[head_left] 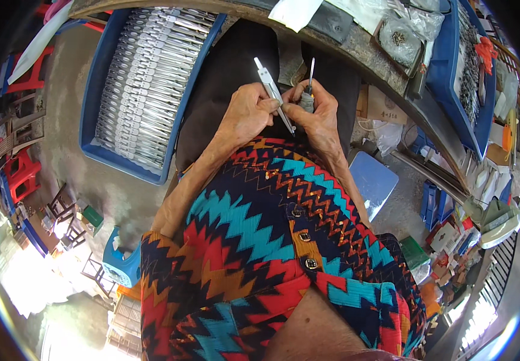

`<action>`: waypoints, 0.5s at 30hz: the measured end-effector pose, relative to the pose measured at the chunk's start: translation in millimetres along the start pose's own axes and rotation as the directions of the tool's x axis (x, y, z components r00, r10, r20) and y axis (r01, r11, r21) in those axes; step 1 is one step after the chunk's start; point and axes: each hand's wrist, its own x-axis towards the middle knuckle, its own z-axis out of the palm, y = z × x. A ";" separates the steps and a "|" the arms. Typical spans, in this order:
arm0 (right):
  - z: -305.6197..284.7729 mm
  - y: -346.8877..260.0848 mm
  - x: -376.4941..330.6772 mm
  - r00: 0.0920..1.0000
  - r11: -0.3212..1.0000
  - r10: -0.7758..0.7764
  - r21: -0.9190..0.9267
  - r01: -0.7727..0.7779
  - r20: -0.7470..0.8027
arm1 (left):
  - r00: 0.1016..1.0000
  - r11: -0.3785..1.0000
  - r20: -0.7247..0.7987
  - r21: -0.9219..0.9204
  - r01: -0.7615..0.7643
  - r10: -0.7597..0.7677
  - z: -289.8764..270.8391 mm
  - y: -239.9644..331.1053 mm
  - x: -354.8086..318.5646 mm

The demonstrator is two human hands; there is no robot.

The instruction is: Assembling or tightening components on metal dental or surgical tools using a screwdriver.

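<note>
My left hand (249, 112) is closed on a slim silver metal tool (266, 78), long and jointed, perhaps a drawing compass. It slants from upper left to lower right above my lap, and its lower end carries a small round screw-like part. Closed as well, my right hand (319, 114) grips a screwdriver-like tool (312, 67) with a thin shaft pointing away from me and a grey wrapped-looking handle. My right thumb and fingertips meet the silver tool beside my left fingers. Left of my legs, a blue tray (126, 169) holds many similar silver pieces (145, 90) in stacked rows.
A worn bench edge (368, 51) curves across the far side and right. On it are a bag of small metal parts (399, 37) and another blue tray (452, 84) of dark pieces. Red stools (22, 174), a blue stool (373, 180) and boxes stand around.
</note>
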 end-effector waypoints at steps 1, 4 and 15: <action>-1.5 2.6 0.1 1.000 1.000 -0.001 0.003 0.001 0.005 | 1.000 1.000 -0.001 -0.004 0.008 -0.008 0.7 0.5 -0.2; 0.0 2.8 0.3 1.000 1.000 -0.003 0.005 0.003 0.011 | 1.000 0.999 0.008 -0.021 0.031 -0.031 0.9 2.0 -1.5; 0.0 5.2 1.1 1.000 1.000 -0.008 -0.014 0.008 0.016 | 1.000 0.999 -0.014 -0.050 -0.007 0.007 -1.5 -6.0 0.0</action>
